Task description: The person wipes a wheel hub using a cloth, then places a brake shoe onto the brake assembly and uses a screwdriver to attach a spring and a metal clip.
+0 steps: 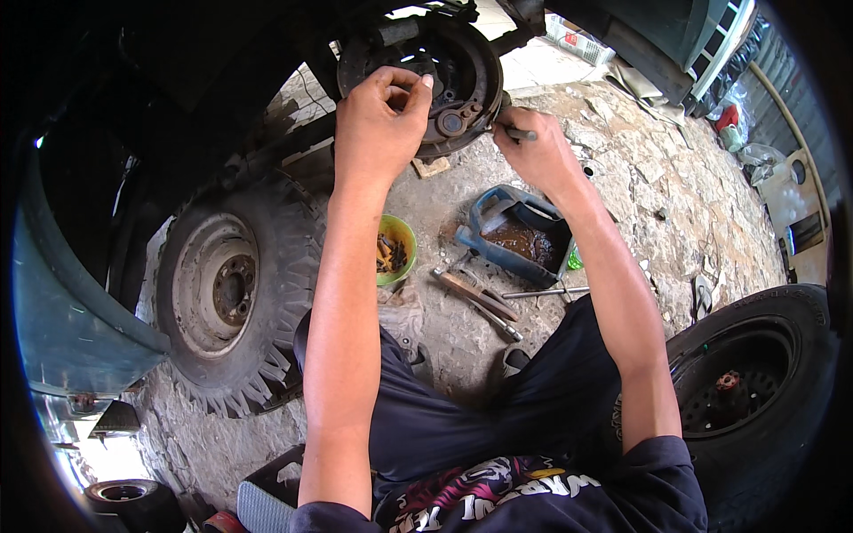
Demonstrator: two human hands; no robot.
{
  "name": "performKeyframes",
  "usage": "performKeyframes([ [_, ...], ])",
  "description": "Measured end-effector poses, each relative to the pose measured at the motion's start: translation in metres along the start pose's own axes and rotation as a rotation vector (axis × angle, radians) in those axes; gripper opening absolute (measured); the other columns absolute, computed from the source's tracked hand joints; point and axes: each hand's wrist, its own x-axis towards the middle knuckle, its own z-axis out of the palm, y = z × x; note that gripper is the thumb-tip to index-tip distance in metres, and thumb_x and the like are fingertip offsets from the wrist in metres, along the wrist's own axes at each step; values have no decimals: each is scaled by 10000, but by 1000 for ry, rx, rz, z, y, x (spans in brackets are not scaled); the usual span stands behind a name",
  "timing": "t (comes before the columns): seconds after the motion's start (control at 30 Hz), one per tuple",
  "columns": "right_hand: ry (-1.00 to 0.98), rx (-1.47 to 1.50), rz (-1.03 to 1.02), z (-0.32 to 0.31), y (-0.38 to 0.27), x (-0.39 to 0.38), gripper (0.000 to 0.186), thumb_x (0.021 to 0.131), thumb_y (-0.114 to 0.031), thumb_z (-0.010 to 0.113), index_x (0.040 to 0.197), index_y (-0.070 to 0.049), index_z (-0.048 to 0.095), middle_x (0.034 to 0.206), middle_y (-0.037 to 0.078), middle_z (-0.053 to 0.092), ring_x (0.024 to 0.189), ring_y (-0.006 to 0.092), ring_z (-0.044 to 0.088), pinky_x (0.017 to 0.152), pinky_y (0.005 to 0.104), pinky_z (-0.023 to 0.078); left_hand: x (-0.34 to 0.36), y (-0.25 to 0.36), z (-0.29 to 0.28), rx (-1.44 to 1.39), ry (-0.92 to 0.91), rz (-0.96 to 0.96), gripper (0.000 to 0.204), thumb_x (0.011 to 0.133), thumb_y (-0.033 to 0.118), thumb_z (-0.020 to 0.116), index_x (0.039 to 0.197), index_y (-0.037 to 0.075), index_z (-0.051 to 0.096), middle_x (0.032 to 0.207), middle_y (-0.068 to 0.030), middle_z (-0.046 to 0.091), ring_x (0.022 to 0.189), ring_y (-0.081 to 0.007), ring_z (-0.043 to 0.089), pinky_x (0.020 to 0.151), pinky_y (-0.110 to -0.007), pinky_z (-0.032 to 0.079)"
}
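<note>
A round, rusty drum brake assembly (487, 73) hangs at the top middle, under the vehicle, with its curved shoes and inner parts exposed. In front of its left side is my left hand (382, 120), fingers curled and thumb pressed to the index finger. Whatever sits in that pinch is hidden. Beside the assembly's lower right edge, my right hand (536, 151) is closed round a slim tool with a dark handle (526, 136), whose end pokes out of the fist. Its working tip is hard to make out against the brake's rim.
A wheel with a chunky tyre (218, 284) stands at left, another tyre (755, 355) at lower right. Between them are a green bowl (410, 238) of small parts, a cut-open blue container (511, 259) with brown liquid, a wooden-handled tool (475, 296) and a metal bar (546, 291).
</note>
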Motion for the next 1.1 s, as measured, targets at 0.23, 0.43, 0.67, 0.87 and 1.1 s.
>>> performKeyframes([
  [0.23, -124, 125, -18, 1, -3, -4, 137, 842, -46, 652, 948, 18, 708, 812, 190, 696, 702, 266, 680, 666, 344, 526, -1, 5, -5, 17, -7, -45, 234, 919, 238, 683, 974, 10, 687, 772, -49, 695, 705, -76, 644, 652, -233, 509],
  [0.43, -27, 93, 121, -9, 37, 6, 141, 819, -70, 684, 934, -3, 730, 797, 196, 701, 717, 301, 701, 665, 359, 534, -1, 1, 1, -64, 52, -11, 232, 895, 258, 679, 891, 26, 688, 712, -73, 699, 602, -147, 653, 626, -273, 497],
  [0.67, -175, 145, 140, -14, 37, 9, 156, 877, -83, 677, 997, 0, 732, 820, 119, 731, 740, 167, 691, 690, 302, 531, -1, 5, -3, -15, -2, -50, 213, 922, 207, 685, 982, 2, 683, 780, -49, 689, 692, -75, 635, 633, -229, 503],
  [0.87, 9, 183, 196, -17, 68, 17, 158, 866, -94, 673, 984, -13, 741, 795, 125, 736, 722, 194, 707, 687, 312, 540, -2, 2, 3, -101, 36, -26, 205, 893, 217, 689, 912, 13, 682, 708, -67, 687, 587, -106, 604, 599, -261, 468],
  [1.1, -29, 177, 177, -18, 64, 20, 186, 825, -171, 703, 946, -45, 765, 774, 133, 731, 718, 220, 709, 698, 329, 546, -2, 2, -3, -55, -7, -44, 204, 925, 196, 675, 955, -6, 671, 755, -48, 674, 663, -78, 618, 616, -230, 494],
])
